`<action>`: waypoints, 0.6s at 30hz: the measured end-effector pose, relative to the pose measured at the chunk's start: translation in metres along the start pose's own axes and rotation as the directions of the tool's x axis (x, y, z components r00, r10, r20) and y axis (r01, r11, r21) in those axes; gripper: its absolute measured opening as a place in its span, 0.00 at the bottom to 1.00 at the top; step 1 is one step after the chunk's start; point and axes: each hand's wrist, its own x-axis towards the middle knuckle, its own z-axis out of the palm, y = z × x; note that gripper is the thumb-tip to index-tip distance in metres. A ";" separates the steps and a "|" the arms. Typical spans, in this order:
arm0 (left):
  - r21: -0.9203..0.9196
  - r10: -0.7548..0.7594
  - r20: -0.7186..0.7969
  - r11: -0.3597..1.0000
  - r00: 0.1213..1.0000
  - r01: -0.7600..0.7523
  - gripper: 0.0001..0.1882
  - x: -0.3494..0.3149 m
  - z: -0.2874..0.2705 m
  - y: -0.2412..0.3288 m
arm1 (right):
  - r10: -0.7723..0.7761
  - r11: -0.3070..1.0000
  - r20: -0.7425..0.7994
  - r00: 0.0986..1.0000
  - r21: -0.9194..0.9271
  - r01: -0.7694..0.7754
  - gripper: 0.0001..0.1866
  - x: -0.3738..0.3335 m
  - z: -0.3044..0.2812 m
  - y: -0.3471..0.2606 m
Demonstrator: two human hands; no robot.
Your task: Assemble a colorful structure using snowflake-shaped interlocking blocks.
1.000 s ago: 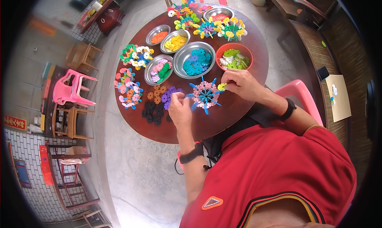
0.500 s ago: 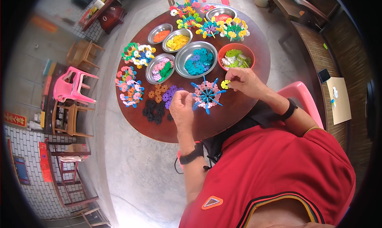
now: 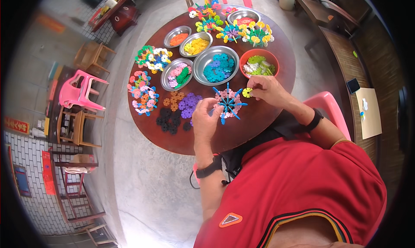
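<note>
My right hand [image 3: 270,91] pinches a yellow-green plastic flower disc [image 3: 247,92] between thumb and fingertips, a little to the right of a pink and blue flower-disc assembly [image 3: 228,103]. That assembly has blue discs standing edge-up like spokes around its middle, over a ring of pink ones. At its left side, my left hand [image 3: 205,119] is closed with thumb and fingers on the edge. Purple discs [image 3: 188,104] lie beside that hand, with black discs [image 3: 168,121] and orange-brown discs [image 3: 173,101] further left.
Steel bowls hold blue discs [image 3: 218,67], yellow discs [image 3: 196,46], orange discs [image 3: 178,39] and pink and green discs. A red bowl [image 3: 276,56] holds green and white ones. Finished-looking disc clusters [image 3: 145,100] line the round table's [image 3: 242,133] left and far edges.
My left hand has shifted slightly right along with the assembly, which appears turned a little. The right hand still holds the yellow-green disc beside it. The whole view has shifted slightly.
</note>
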 end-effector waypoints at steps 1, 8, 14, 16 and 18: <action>0.000 0.009 0.004 1.000 1.000 -0.009 0.13 0.000 0.000 0.000 | -0.003 1.000 0.004 1.000 -0.004 0.003 0.04 0.000 0.000 0.000; 0.047 -0.004 0.018 0.999 1.000 0.003 0.13 0.000 0.000 0.000 | -0.004 1.000 0.006 1.000 -0.001 0.004 0.04 -0.001 0.002 0.003; 0.025 -0.003 0.000 1.000 1.000 0.003 0.12 0.000 0.001 -0.007 | -0.004 1.000 0.015 1.000 -0.024 0.004 0.04 -0.001 0.003 0.004; 0.052 -0.040 0.016 0.998 0.999 0.040 0.10 0.000 0.002 -0.006 | 0.008 1.000 0.017 1.000 0.015 -0.008 0.04 -0.002 0.003 0.006; 0.036 -0.040 0.015 0.999 0.999 0.039 0.10 0.003 0.002 -0.004 | -0.004 1.000 0.012 1.000 0.003 0.004 0.04 -0.001 0.001 0.002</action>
